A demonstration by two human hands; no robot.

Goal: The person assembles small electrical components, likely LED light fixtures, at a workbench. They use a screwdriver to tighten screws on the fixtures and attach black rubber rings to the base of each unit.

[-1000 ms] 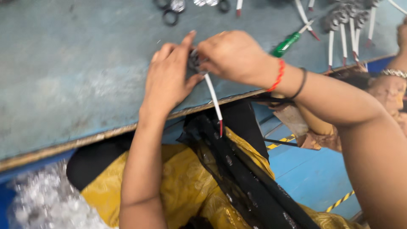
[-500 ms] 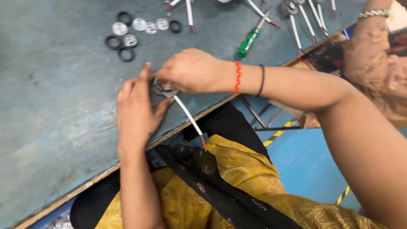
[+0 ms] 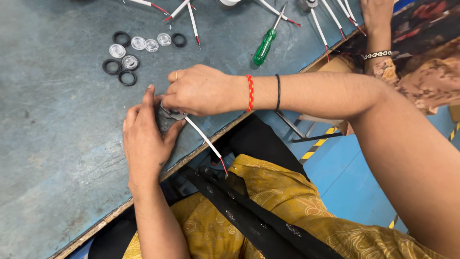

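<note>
Both hands at table edge (image 3: pixel 201 144), left (image 3: pixel 146 139) & right (image 3: pixel 199 91) fingers pinched round small wired part (image 3: pixel 175 114).

Both the left hand (image 3: pixel 146 139) and right hand (image 3: pixel 199 91) pinch a small metal part (image 3: pixel 173 114) with a white wire (image 3: pixel 203 139) on the blue table (image 3: pixel 57 144), near black rings (image 3: pixel 120 67).

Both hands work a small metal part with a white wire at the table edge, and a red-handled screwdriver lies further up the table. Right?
Not quite: the head view shows the screwdriver has a green handle, not red. The rest holds: the left hand and right hand work a small metal part with a white wire at the table edge.
</note>
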